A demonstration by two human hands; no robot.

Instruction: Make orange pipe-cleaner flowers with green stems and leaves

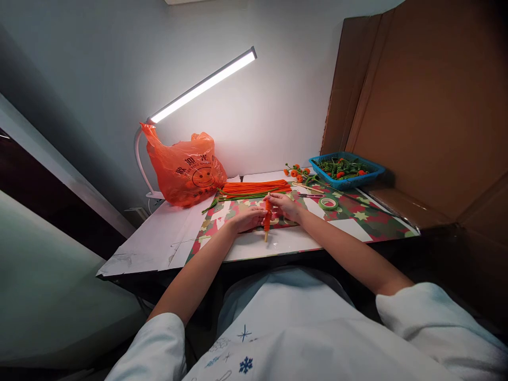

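Note:
My left hand [249,217] and my right hand [284,205] meet over a wooden stick [267,226] that stands nearly upright on the table, its upper part wrapped in orange pipe cleaner. Both hands pinch this wrapped stick, the left from the left side, the right at its top. Just behind them lies a bundle of orange pipe cleaners [256,187] with a few green ones [238,197] along its near edge. A roll of green tape [328,203] lies to the right of my right hand.
A patterned mat [359,218] covers the white table [159,238]. An orange plastic bag [186,169] and a lit desk lamp [202,84] stand at the back left. A blue basket [346,170] of green and orange pieces sits back right, beside cardboard [416,106].

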